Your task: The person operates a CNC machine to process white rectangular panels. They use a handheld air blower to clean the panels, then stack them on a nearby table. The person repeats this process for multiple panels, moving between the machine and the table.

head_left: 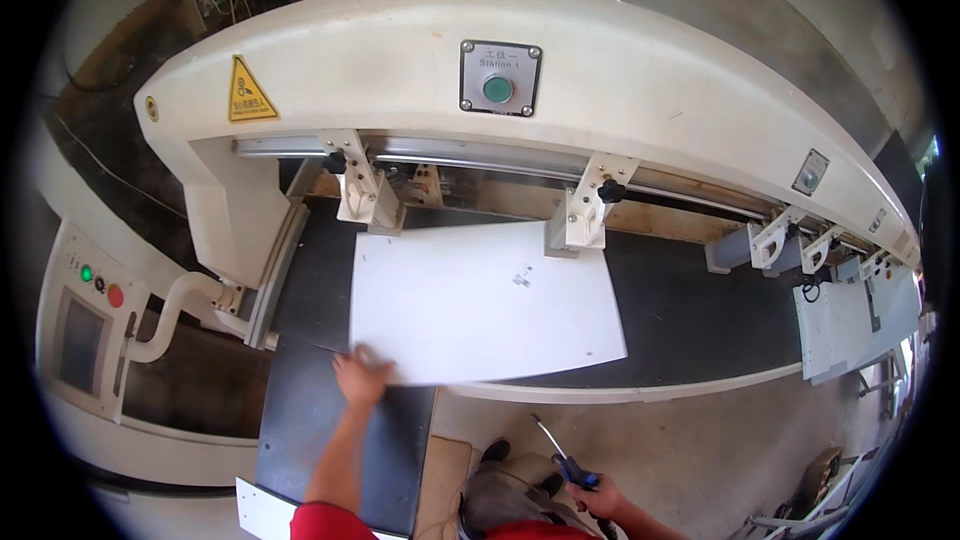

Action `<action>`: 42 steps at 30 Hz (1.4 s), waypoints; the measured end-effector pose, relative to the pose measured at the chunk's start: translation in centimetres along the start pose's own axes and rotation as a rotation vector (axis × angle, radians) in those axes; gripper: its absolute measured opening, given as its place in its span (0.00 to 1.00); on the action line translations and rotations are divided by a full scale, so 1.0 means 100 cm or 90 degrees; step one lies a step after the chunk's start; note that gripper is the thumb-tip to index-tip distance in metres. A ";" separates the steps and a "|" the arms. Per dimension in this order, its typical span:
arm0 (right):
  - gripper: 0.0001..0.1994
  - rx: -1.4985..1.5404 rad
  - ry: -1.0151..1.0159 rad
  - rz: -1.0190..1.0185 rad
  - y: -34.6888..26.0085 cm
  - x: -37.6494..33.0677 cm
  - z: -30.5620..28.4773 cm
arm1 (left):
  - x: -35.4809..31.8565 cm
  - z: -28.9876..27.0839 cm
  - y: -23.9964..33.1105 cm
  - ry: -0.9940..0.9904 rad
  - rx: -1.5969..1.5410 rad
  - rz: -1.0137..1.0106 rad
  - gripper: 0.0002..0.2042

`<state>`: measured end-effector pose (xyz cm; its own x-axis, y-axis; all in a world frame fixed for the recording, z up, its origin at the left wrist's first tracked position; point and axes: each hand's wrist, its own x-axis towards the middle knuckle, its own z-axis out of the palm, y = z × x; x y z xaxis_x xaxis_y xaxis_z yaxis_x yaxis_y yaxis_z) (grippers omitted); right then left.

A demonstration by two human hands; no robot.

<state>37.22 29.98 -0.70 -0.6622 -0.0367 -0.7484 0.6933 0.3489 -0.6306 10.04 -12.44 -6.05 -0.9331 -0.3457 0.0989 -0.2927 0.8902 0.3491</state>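
A white rectangular panel (470, 310) lies on the dark machine bed, its far edge by two white clamp blocks. My left hand (362, 377) is closed on the panel's near left corner, covering that corner. In my right hand (597, 496), low in front of my body, is an air blow gun (572, 471) with a blue and black body. Its thin metal nozzle points up and left, apart from the panel. The left clamp block (365, 195) and the right clamp block (588, 205) hang from a rail; the right one overlaps the panel's far edge.
A cream machine beam (360, 50) spans the back, with a green button (497, 89). At left stands a control panel (85, 325) with a screen. Another white panel (850, 325) lies at far right. A dark side table (345, 450) lies under my left forearm.
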 end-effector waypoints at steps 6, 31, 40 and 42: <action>0.14 0.469 -0.047 -0.095 0.029 0.032 -0.015 | -0.147 -0.027 0.027 -0.144 -0.053 0.137 0.31; 0.09 0.333 0.133 -0.254 -0.032 0.017 -0.130 | -0.399 -0.045 0.119 -0.340 -0.633 -0.487 0.20; 0.12 0.296 0.064 -0.068 0.022 -0.011 -0.100 | -0.263 0.003 0.149 -0.419 -0.025 0.200 0.26; 0.12 0.336 0.072 -0.036 0.034 -0.015 -0.096 | -0.201 -0.005 0.110 -0.234 -0.021 0.432 0.34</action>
<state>37.81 40.24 0.29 -0.7091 0.0700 -0.7017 0.6847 -0.1692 -0.7089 25.70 4.12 -3.69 -0.9171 0.3984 -0.0127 0.3689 0.8605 0.3514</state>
